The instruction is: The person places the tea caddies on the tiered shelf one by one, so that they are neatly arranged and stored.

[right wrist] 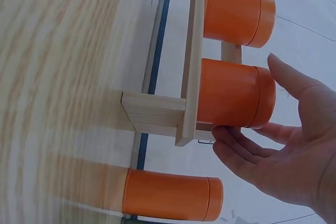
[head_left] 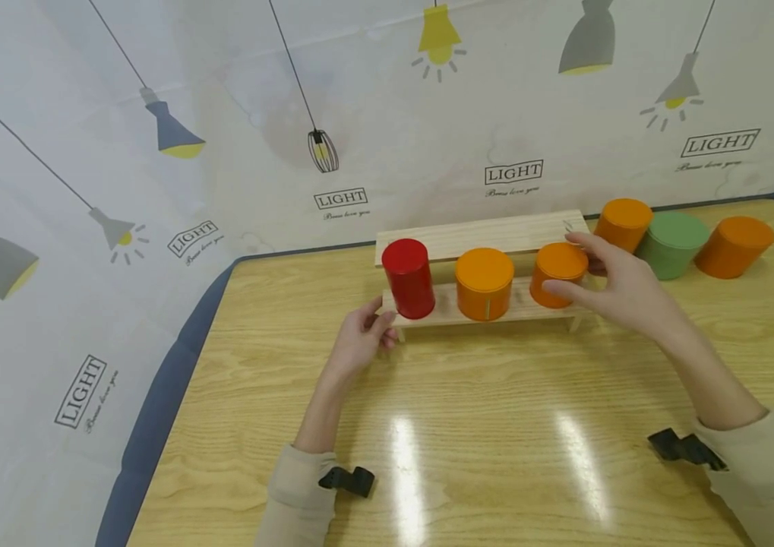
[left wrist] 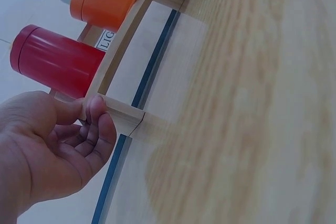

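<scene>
Head view, and here it was: a two-tiered rack of pale wood [head_left: 482,237] on the wood-grained counter [head_left: 482,395], its lower shelf carrying three lidded cylinders in a row. A tall glossy red canister [head_left: 410,281] held the left end, a broad orange canister [head_left: 484,285] with a pale strip down its front took the middle, and a smaller plain orange canister [head_left: 560,262] stood upright at the right end.

To the left hand [head_left: 357,342]: a narrow grip there, thumb and finger pinching the lower shelf's left end, right beside the red one. Over to the right hand [head_left: 633,292], whose grip was wide, spread about the small orange canister! The right wrist view showed the thumb apart from its lid; whether the fingertips touched its side, I couldn't tell.

Now the danger. Any lift or tug from that left pinch could have tilted the shelf, and the tall red canister looked likeliest to topple. An uneven squeeze on the right could have shoved the small one over the shelf's end. And those fingers were near a tall orange cylinder [head_left: 624,216] on the counter; one careless swing might have knocked it into the green cylinder [head_left: 674,243] beside it.
</scene>
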`<state>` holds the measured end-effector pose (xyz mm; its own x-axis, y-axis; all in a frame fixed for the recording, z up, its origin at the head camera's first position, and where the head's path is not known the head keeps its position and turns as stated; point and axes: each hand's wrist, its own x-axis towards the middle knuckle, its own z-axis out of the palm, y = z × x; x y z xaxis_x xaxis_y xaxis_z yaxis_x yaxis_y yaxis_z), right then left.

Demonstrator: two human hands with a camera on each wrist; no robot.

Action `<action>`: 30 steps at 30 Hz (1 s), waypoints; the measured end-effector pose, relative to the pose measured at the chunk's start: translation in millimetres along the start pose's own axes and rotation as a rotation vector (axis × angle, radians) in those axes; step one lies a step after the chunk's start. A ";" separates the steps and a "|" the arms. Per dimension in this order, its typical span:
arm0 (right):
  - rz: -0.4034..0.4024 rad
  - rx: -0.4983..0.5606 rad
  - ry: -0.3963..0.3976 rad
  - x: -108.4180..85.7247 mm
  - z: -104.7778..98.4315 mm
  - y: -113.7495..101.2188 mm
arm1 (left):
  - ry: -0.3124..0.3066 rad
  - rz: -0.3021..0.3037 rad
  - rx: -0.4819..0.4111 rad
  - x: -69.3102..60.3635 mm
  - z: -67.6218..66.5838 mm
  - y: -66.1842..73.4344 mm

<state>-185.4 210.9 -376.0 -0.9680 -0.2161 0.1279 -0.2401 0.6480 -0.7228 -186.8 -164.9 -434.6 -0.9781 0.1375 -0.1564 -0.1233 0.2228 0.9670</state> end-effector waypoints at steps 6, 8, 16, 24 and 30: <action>0.027 0.012 0.050 -2.5 -5.4 -3.5 | -0.003 0.010 0.002 -0.2 -0.6 -0.6; 0.030 0.016 0.073 -2.9 -8.0 -3.0 | -0.004 0.013 0.006 -0.4 -0.7 -0.5; 0.056 0.030 0.181 -5.0 -21.2 5.9 | -0.006 0.018 0.005 0.4 -1.5 -2.1; 0.084 0.012 0.265 -3.8 -35.0 25.6 | -0.008 0.014 0.007 2.1 -2.5 -2.9; 0.116 0.002 0.308 -5.5 -45.1 37.7 | -0.013 0.013 0.001 1.4 -2.9 -2.5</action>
<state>-192.4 269.5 -373.4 -0.9656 0.0905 0.2439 -0.1270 0.6543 -0.7455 -188.4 -168.0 -436.7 -0.9774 0.1528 -0.1462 -0.1103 0.2215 0.9689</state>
